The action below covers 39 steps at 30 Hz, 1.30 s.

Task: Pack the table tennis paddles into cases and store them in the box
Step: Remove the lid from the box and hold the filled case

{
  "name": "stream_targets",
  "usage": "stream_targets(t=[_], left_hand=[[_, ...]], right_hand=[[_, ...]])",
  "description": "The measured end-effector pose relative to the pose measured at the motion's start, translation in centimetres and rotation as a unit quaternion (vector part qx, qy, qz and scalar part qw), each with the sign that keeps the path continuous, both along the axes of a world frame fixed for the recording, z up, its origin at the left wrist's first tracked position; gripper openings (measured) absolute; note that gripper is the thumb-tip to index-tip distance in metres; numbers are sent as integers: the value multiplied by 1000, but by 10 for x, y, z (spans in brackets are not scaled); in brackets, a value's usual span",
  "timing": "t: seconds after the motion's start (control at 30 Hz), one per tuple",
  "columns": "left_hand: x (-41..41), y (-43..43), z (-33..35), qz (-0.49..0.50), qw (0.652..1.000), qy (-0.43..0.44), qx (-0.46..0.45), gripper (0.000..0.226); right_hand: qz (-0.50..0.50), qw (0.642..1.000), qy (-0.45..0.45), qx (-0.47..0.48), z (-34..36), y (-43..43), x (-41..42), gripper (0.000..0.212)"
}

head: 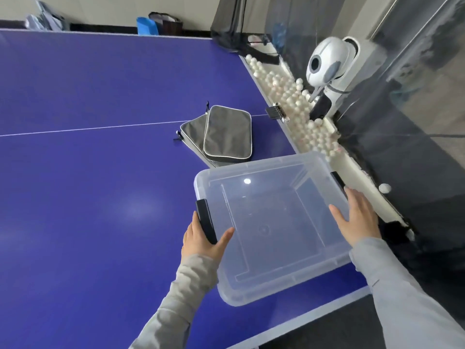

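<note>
A clear plastic box [254, 170] with a lid on it sits at the near right corner of the blue table tennis table [88, 172]. My left hand [201, 240] grips the black latch [205, 220] on the box's left side. My right hand [357, 215] lies flat on the lid's right side, fingers spread, near the right latch [337, 180]. Two grey zipped paddle cases [226, 133] lie stacked, one partly over the other, just beyond the box. No bare paddle is in view.
A white trough [302, 114] full of several white balls runs along the table's right edge. A white ball-feeding machine [327, 64] stands beyond it, with dark netting [231, 21] behind. Bags [151, 25] rest by the far wall.
</note>
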<state>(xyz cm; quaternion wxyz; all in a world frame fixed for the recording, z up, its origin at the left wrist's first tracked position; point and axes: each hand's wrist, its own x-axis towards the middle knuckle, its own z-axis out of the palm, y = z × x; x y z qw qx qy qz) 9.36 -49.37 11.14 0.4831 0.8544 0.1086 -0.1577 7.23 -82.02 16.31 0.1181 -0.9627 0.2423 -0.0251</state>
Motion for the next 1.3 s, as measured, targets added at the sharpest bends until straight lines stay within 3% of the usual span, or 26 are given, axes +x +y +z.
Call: stream_targets(t=[0.2,0.3,0.43,0.7,0.83,0.9,1.0,1.17,1.3], left_hand=[[-6,-13,-6,107,981,9,-163,106],[-8,-15,-6,147,962,-4,-230,92],[-12,-20,1,182,939,-17,-291,91],[-8,-19,0,201,939,23,-279,95],[-7,-15,-1,195,946,65,-252,105],[-6,-12,-6,199,946,78,-245,98],[-5,-11,-5,198,941,79,-262,89],[-9,-4,-11,239,910,108,-320,97],[-7,-5,-8,228,912,104,-326,93]], right_hand=[[-79,981,34,176,6,-35,40,66],[-84,968,80,223,5,-47,52,68],[-54,960,98,257,4,-59,64,70],[-42,898,47,435,-8,-80,60,42],[-26,889,48,455,-17,-91,61,36],[-18,883,48,466,-22,-96,61,38],[-13,873,40,487,-26,-99,62,34],[-9,855,39,517,-30,-105,61,33],[-26,835,68,546,-26,-114,59,26]])
